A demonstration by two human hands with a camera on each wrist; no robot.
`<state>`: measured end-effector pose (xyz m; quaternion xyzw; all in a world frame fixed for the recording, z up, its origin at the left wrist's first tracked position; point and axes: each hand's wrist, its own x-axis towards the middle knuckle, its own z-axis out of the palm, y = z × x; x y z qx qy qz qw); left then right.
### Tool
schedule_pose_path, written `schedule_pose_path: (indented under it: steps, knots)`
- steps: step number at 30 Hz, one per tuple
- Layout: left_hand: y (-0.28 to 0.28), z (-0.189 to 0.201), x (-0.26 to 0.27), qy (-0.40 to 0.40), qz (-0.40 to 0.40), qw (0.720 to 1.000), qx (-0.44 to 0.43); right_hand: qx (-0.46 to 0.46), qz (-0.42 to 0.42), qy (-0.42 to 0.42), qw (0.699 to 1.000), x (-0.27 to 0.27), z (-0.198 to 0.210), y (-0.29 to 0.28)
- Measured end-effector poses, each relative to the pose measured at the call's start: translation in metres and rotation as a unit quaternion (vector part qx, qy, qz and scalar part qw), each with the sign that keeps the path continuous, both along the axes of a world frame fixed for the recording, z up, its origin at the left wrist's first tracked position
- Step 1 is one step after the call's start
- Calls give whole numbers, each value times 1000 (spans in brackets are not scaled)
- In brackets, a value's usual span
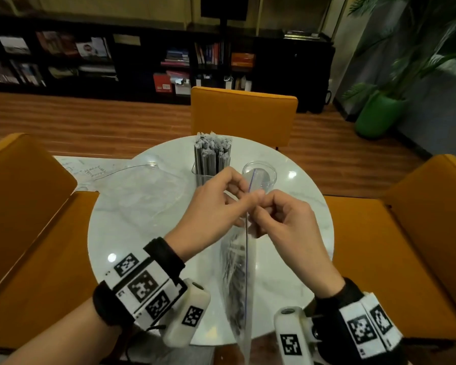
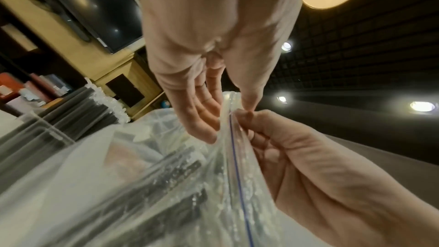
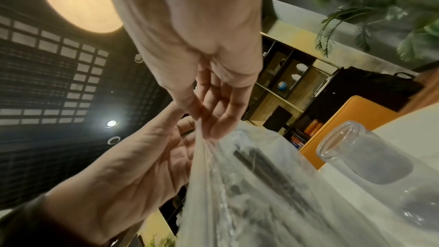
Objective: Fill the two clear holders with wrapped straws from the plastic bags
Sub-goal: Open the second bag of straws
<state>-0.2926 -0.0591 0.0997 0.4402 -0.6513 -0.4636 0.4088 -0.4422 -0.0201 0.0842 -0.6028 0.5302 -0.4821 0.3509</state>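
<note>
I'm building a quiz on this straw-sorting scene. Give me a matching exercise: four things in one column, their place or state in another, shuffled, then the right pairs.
Things:
1. square holder
2. round holder
3. zip bag with straws
4. flat bag

States:
A. lies empty on the table, left of the holders
B. stands empty on the table
C. pinched at its top edge by the left hand and the right hand
D. packed with upright wrapped straws

Pairs: 1-D, 2-B, 3-C, 4-A
</note>
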Motion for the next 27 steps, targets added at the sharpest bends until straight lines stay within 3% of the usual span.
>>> schedule_pose_path:
  steps: [6,12,15,18,20,22,25,27]
  knots:
    - [-2,5,9,37,4,999,19,28,-12,11,999,3,6,-8]
    - [-6,14,15,43,-23,998,50,6,-4,103,995,9,24,-15]
    - [-6,11,15,-67,13,993,-101,14,-23,92,995,16,25,-19]
    - [-10,3,12,-220,48,938,-264,-49,-82,194,976,24,19,-21]
    - [-16,2,16,-247,51,929,-272,-69,-111,227,965,23,15,-24]
    - [-18,4,19,-238,12,934,-267,-36,-114,205,971,19,14,-26]
    - [-17,4,19,-236,-42,926,-293,55,-64,167,982,21,12,-27]
    - [-16,-1,15,-258,-18,926,-274,48,-52,179,981,23,9,-30]
